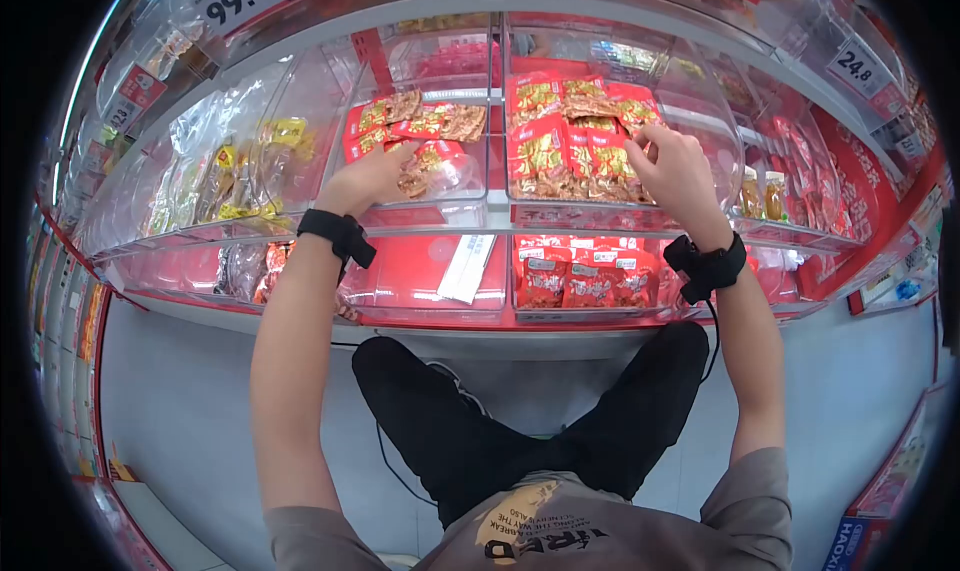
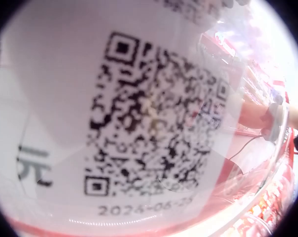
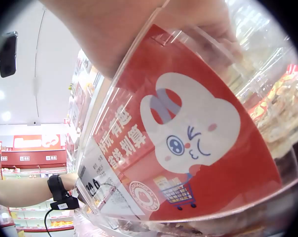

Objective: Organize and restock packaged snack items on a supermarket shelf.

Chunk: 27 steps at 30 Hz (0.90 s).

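Observation:
In the head view my left hand [image 1: 368, 179] reaches over the front of a clear bin [image 1: 437, 214], its fingers extended over red-and-gold snack packets [image 1: 365, 121]. Beside it, my right hand [image 1: 680, 176] is inside the neighbouring clear bin, with bent thumb and fingers right at the edge of a row of similar packets [image 1: 540, 149]. These packets have clear lower parts showing brown food. I cannot tell whether the right fingers pinch a packet. In the right wrist view the right hand [image 3: 198, 19] is partly hidden behind a red rabbit sign [image 3: 188, 128] on the bin front.
A price label with a QR code [image 2: 154, 118] fills much of the left wrist view. Below the bins, a lower shelf holds red packets [image 1: 590, 281] and a white card [image 1: 466, 267]. Yellow-labelled packets [image 1: 285, 136] lie to the left; jars [image 1: 762, 193] stand right.

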### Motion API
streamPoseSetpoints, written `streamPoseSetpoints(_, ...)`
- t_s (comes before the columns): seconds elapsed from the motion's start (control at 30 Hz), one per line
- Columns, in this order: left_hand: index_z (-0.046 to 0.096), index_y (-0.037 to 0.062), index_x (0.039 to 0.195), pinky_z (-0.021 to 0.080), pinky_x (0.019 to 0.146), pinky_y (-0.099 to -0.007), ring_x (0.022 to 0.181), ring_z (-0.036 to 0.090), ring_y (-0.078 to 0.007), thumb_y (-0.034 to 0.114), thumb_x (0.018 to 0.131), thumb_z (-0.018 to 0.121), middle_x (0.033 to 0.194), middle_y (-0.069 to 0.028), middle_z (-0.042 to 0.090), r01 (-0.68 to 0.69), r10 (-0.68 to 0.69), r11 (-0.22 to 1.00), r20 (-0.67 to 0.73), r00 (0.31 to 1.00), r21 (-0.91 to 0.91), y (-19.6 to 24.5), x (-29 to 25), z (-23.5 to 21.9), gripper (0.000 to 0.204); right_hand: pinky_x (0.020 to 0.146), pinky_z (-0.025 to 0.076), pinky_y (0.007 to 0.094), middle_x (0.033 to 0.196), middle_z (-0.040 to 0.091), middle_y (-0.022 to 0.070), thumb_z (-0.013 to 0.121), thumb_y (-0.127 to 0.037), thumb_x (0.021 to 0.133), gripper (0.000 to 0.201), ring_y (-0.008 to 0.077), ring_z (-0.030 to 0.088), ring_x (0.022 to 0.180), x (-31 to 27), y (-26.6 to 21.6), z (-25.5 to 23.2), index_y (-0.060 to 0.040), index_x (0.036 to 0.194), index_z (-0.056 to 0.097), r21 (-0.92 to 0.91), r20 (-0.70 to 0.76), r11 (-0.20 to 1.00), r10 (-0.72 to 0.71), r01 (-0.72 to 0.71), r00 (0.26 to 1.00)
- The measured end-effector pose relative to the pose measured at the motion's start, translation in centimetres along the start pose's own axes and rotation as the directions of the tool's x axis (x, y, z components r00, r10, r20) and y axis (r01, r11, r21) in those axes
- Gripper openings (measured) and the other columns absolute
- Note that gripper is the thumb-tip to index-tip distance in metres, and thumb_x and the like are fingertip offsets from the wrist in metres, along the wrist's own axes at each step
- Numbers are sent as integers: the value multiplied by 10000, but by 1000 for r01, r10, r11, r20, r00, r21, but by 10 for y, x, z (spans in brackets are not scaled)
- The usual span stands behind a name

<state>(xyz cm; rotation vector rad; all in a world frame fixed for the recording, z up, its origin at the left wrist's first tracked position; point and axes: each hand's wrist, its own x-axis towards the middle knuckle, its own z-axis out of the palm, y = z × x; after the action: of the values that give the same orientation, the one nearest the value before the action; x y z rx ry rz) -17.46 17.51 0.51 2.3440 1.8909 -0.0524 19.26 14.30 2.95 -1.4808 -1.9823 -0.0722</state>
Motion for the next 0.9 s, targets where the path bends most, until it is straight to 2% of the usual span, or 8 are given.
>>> streamPoseSetpoints(0.17, 363, 43, 1341, 429, 914, -446, 1117, 510, -404, 355, 764, 677, 1197, -290, 517, -48, 47, 999, 81, 996, 4, 9, -2, -11, 728, 640, 480, 458, 655, 605, 195, 576, -247, 816, 248, 372, 611, 680, -1, 0, -1, -12, 758, 633, 19, -18, 999, -26, 27, 999)
streamPoseSetpoints(0.47, 614, 58, 1087, 481, 803, -485, 915, 604, -397, 120, 842, 492, 952, -256, 622, 99, -165, 982, -482, 861, -160, 7, -8, -13, 281, 612, 476, 445, 627, 594, 186, 583, -226, 810, 235, 358, 608, 657, -1, 0, 0, -8, 730, 622, 57, -52, 998, -20, 23, 998)
streamPoseSetpoints(0.6, 634, 53, 1039, 504, 739, -418, 833, 632, -372, 137, 895, 479, 863, -230, 640, 75, -272, 955, -739, 617, -288, 18, -20, -23, 228, 571, 471, 393, 615, 587, 160, 591, -195, 818, 211, 304, 603, 586, -3, 3, 0, -5, 728, 609, 93, -110, 994, -42, 53, 993)
streamPoseSetpoints(0.67, 625, 22, 1049, 502, 731, -370, 823, 647, -333, 139, 912, 485, 869, -211, 652, -83, -395, 876, -806, 441, -475, 33, -38, -33, 228, 532, 444, 339, 589, 565, 128, 597, -164, 830, 184, 221, 580, 548, -9, -5, -8, -2, 743, 601, 301, -258, 946, -38, 118, 965)
streamPoseSetpoints(0.73, 605, -16, 1084, 483, 737, -322, 849, 645, -259, 87, 916, 498, 919, -163, 667, -458, -274, 824, -943, 191, -332, 42, -52, -22, 225, 477, 370, 253, 553, 518, 64, 599, -117, 853, 149, 80, 515, 528, -19, -8, -17, 8, 772, 589, 397, -364, 897, -41, 195, 931)
streamPoseSetpoints(0.77, 583, -36, 1132, 470, 807, -318, 923, 629, -226, -8, 873, 517, 1045, -156, 650, -511, -238, 799, -947, 215, -317, 53, -67, -18, 270, 463, 348, 253, 565, 545, 44, 577, -135, 874, 171, 58, 515, 536, -28, -13, -26, 8, 787, 610, 416, -360, 891, -19, 179, 933)
streamPoseSetpoints(0.83, 576, -22, 1157, 446, 912, -368, 1024, 592, -318, -39, 789, 595, 1151, -217, 587, -473, 83, 879, -996, 26, 61, 93, -101, -23, 368, 503, 410, 230, 655, 629, 31, 507, -217, 923, 275, 50, 526, 564, -48, -30, -40, 1, 848, 657, 796, -9, 605, 33, -12, 999)
streamPoseSetpoints(0.9, 599, 7, 1142, 451, 911, -408, 1096, 542, -358, 18, 736, 678, 1233, -219, 531, -517, 223, 838, -974, 34, 174, 124, -122, -12, 413, 658, 470, 251, 890, 662, 105, 443, -211, 953, 336, 99, 579, 695, -63, -59, -56, 52, 1111, 579, 937, 173, 336, -228, -90, 958)
